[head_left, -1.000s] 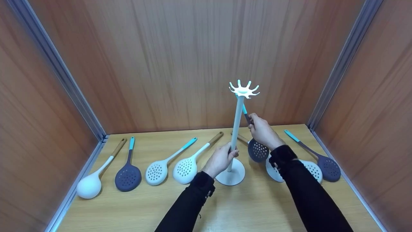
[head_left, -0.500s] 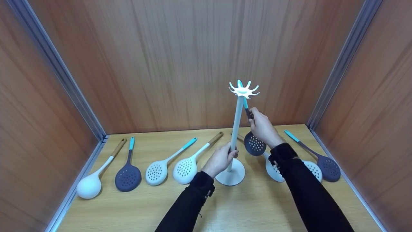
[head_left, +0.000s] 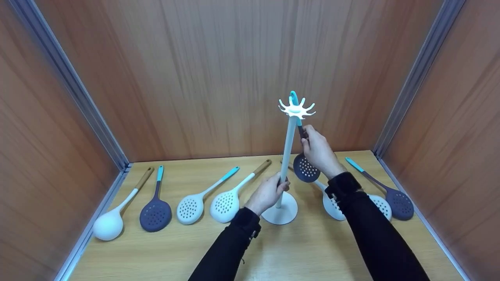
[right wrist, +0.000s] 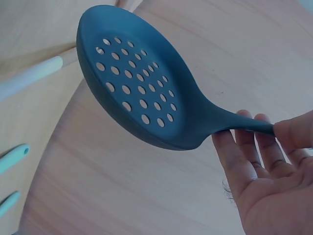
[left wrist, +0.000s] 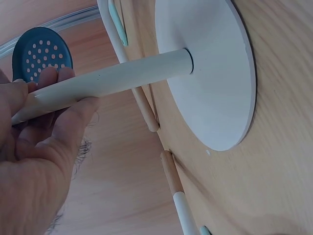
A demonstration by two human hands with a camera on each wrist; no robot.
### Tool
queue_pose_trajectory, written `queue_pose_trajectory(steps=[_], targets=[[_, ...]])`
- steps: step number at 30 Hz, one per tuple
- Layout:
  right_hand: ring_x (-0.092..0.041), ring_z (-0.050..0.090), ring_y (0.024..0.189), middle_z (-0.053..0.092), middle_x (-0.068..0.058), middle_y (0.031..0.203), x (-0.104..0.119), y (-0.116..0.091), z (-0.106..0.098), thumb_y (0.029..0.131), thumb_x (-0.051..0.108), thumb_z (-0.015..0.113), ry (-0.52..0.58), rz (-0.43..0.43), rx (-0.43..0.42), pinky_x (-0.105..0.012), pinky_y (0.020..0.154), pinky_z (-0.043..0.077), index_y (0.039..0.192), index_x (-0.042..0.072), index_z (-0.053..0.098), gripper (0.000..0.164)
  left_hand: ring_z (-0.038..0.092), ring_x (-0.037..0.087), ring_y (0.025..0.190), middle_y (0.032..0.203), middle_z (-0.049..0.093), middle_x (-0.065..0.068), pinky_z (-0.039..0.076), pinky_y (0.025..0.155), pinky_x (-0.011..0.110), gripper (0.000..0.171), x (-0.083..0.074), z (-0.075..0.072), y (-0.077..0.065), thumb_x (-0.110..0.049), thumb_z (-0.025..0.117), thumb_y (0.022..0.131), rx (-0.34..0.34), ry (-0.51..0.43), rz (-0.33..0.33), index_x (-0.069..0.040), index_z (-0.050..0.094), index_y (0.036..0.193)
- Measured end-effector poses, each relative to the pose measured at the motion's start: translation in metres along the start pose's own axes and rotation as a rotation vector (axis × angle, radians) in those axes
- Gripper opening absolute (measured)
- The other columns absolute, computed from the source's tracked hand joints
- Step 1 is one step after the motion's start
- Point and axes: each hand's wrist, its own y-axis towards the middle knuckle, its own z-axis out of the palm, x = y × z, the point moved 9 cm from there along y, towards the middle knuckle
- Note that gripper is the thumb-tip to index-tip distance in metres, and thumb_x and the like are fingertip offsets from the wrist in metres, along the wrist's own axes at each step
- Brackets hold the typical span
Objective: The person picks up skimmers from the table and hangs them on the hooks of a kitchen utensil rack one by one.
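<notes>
My left hand (head_left: 268,194) grips the pole of a white utensil stand (head_left: 288,146), which rises from a round base (left wrist: 210,105) on the table. Curved hooks ring its top. In my right hand (head_left: 320,151) is a dark skimmer (head_left: 306,168) with a turquoise handle end, pinched by its thin neck in the right wrist view (right wrist: 230,120). Its perforated bowl hangs downward off the table. The looped handle end stands just behind the hooks in the head view; whether it touches one, I cannot tell.
Left of the stand lie a white ladle (head_left: 108,225), a dark skimmer (head_left: 155,214) and two white skimmers (head_left: 190,209). To the right are white skimmers (head_left: 333,205), partly hidden by my sleeve, and a dark skimmer (head_left: 399,205). Wooden walls (head_left: 218,78) enclose the table.
My right hand has risen with the skimmer. Its handle end has climbed from below the hooks to above them, and the bowl has moved up and slightly left. The left hand stays put.
</notes>
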Motion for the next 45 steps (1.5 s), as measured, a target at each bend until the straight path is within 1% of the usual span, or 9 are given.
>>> queue_pose_trajectory(steps=[3, 8, 16, 23, 25, 30, 32, 38, 45], targets=[[-0.034, 0.070, 0.109, 0.066, -0.015, 0.113, 0.003, -0.001, -0.004, 0.110, 0.006, 0.048, -0.009, -0.018, -0.015, -0.048, 0.088, 0.063, 0.134, 0.006, 0.051, 0.024, 0.074, 0.013, 0.110, 0.111, 0.076, -0.003, 0.061, 0.101, 0.043, 0.013, 0.000, 0.000, -0.001, -0.030, 0.052, 0.112, 0.002, -0.003, 0.014, -0.023, 0.062, 0.111], [-0.033, 0.071, 0.108, 0.067, -0.016, 0.113, 0.007, -0.001, -0.007, 0.110, 0.004, 0.047, 0.008, -0.039, -0.028, -0.048, 0.089, 0.063, 0.136, 0.005, 0.050, 0.026, 0.074, 0.013, 0.108, 0.109, 0.077, -0.002, 0.061, 0.100, 0.040, 0.013, 0.000, -0.002, -0.002, -0.030, 0.052, 0.112, -0.013, 0.000, 0.052, -0.021, 0.062, 0.111], [-0.034, 0.070, 0.110, 0.067, -0.020, 0.115, 0.016, 0.002, -0.005, 0.110, 0.002, 0.047, 0.026, -0.062, -0.021, -0.049, 0.090, 0.063, 0.132, 0.004, 0.052, 0.023, 0.074, 0.012, 0.107, 0.108, 0.076, -0.003, 0.062, 0.099, 0.038, 0.013, 0.001, -0.002, -0.002, -0.030, 0.052, 0.112, -0.012, -0.007, 0.067, -0.021, 0.062, 0.111], [-0.033, 0.071, 0.109, 0.068, -0.016, 0.114, 0.023, 0.003, -0.009, 0.109, 0.001, 0.049, -0.007, -0.106, -0.043, -0.049, 0.091, 0.063, 0.131, 0.003, 0.055, 0.023, 0.074, 0.013, 0.106, 0.108, 0.077, -0.001, 0.061, 0.099, 0.037, 0.015, -0.003, -0.001, -0.003, -0.028, 0.051, 0.112, -0.007, 0.015, 0.115, -0.018, 0.062, 0.112], [-0.033, 0.072, 0.109, 0.068, -0.017, 0.115, 0.025, 0.003, -0.010, 0.109, 0.001, 0.049, -0.014, -0.111, -0.047, -0.049, 0.092, 0.063, 0.131, 0.003, 0.055, 0.023, 0.074, 0.013, 0.107, 0.108, 0.077, -0.001, 0.061, 0.100, 0.037, 0.015, -0.003, -0.001, -0.003, -0.027, 0.051, 0.113, -0.005, 0.023, 0.115, -0.017, 0.062, 0.112], [-0.033, 0.071, 0.108, 0.068, -0.017, 0.115, 0.027, 0.003, -0.011, 0.110, 0.002, 0.048, -0.033, -0.096, -0.036, -0.049, 0.091, 0.063, 0.132, 0.005, 0.054, 0.023, 0.074, 0.014, 0.109, 0.109, 0.077, -0.002, 0.061, 0.101, 0.039, 0.014, 0.001, 0.000, -0.001, -0.029, 0.051, 0.113, 0.003, 0.011, 0.072, -0.020, 0.062, 0.113], [-0.032, 0.070, 0.107, 0.067, -0.015, 0.114, 0.027, 0.003, -0.011, 0.110, 0.003, 0.047, -0.042, -0.089, -0.033, -0.048, 0.091, 0.063, 0.131, 0.006, 0.054, 0.022, 0.074, 0.014, 0.109, 0.109, 0.077, -0.002, 0.061, 0.101, 0.039, 0.014, 0.001, 0.000, -0.001, -0.028, 0.051, 0.113, 0.004, 0.005, 0.067, -0.020, 0.062, 0.113], [-0.031, 0.069, 0.107, 0.066, -0.014, 0.113, 0.028, 0.004, -0.012, 0.110, 0.002, 0.046, -0.040, -0.098, -0.041, -0.048, 0.092, 0.062, 0.130, 0.006, 0.055, 0.022, 0.074, 0.015, 0.110, 0.110, 0.077, -0.001, 0.061, 0.101, 0.039, 0.014, 0.000, 0.000, -0.001, -0.027, 0.051, 0.113, 0.005, 0.002, 0.073, -0.019, 0.062, 0.113], [-0.030, 0.070, 0.109, 0.066, -0.013, 0.117, 0.030, 0.004, -0.013, 0.110, 0.003, 0.047, -0.044, -0.121, -0.065, -0.048, 0.094, 0.063, 0.132, 0.007, 0.056, 0.023, 0.075, 0.016, 0.109, 0.109, 0.077, 0.001, 0.061, 0.101, 0.040, 0.014, -0.002, 0.000, -0.002, -0.026, 0.051, 0.113, 0.001, 0.006, 0.079, -0.017, 0.061, 0.112]])
